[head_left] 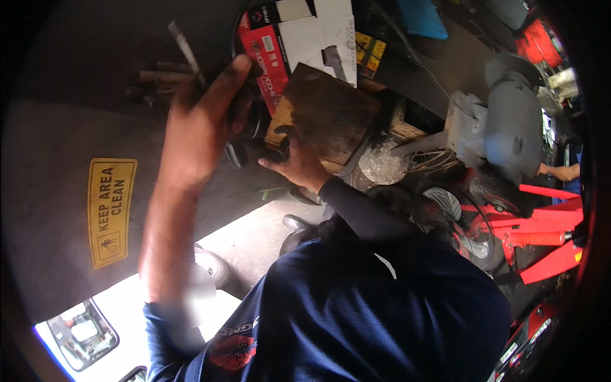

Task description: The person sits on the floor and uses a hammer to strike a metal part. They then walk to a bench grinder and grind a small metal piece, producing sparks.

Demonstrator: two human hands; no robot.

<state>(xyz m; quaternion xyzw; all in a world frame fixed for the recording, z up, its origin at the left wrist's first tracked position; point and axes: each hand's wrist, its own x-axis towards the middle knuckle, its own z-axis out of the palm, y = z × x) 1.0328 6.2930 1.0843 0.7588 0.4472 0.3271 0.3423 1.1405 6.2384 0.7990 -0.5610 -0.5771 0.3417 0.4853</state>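
My left hand (203, 121) is raised at the upper left, its fingers curled round something dark that it mostly hides. A black rounded part (258, 120) shows beside the fingers, and a dark end (236, 155) sticks out below. A thin, light metal rod (184, 48) rises beyond the knuckles; whether it belongs to the held thing I cannot tell. Lower and to the right, my right hand (299, 162), in a black sleeve, has its thumb and fingers apart with nothing between them. It is in front of a worn wooden block or box (328, 111).
Red and white cardboard boxes (312, 44) lie beyond the wood. At right stand a grey bench grinder or motor (512, 127) and red metal equipment (534, 235). A yellow sign (111, 213) is on the dark surface at left. Another person's arm (563, 172) shows far right.
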